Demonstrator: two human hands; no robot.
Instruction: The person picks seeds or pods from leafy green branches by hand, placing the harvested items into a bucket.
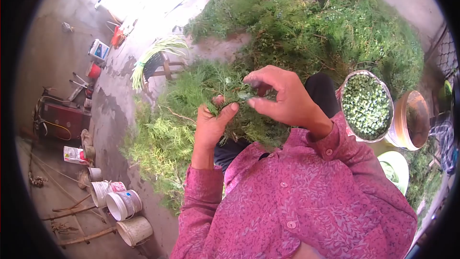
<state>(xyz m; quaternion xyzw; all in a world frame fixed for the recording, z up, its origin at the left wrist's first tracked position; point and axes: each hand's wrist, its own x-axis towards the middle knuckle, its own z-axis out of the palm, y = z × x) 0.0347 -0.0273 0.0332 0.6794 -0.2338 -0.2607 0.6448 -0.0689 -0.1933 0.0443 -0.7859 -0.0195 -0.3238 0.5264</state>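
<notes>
Feathery green herb sprig [229,92] clamped in left hand [211,127] to steady it, right hand [282,98] pinching its tip, round metal bowl [340,97] of green pickings close by.

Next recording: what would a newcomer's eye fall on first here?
The two hands at centre stand out first: the left hand holds a leafy sprig while the right hand pinches at it. Behind them a big heap of green cuttings fills the upper middle. At right, a bowl full of small green pieces stands by the pink sleeve, and pale buckets sit lower left.
</notes>
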